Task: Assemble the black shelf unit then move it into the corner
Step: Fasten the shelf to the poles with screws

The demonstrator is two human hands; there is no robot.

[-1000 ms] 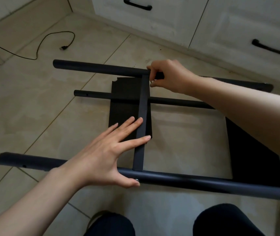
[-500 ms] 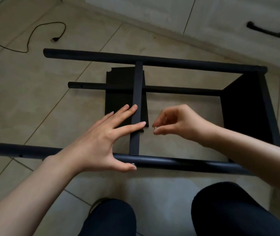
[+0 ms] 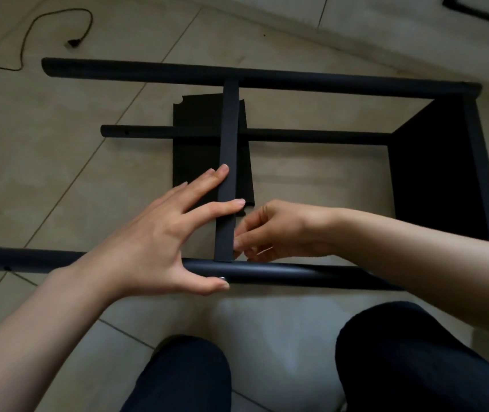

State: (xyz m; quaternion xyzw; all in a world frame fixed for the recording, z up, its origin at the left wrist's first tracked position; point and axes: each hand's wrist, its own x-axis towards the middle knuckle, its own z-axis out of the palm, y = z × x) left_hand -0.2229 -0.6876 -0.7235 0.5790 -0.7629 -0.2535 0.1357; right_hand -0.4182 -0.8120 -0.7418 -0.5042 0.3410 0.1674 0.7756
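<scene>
While the left hand (image 3: 160, 242) lies spread and flat, fingers straight across the flat crossbar (image 3: 227, 173) and thumb hooked under the near tube (image 3: 281, 273), the right hand (image 3: 281, 233) has come down from the far end of that crossbar, where it was a second ago, to its near end in the centre of the frame. Its fingers are curled and pinched right beside the joint where crossbar meets tube; half a second ago something small and shiny showed between the fingertips, but now I cannot tell whether it is still held. A small silvery fastener head (image 3: 222, 278) shows on the near tube just by the left thumb.

The shelf unit lies on its side on the tiled floor, filling the middle of the frame: the far tube (image 3: 148, 71) along the top, a thinner tube (image 3: 311, 135) between, a dark shelf panel (image 3: 436, 173) already fixed at the right, and a loose panel (image 3: 198, 150) under the crossbar.

By my reading, the far joint is finished and the near one is being fastened. Assembly is partway through; standing the unit up and moving it to the corner remain.
</scene>
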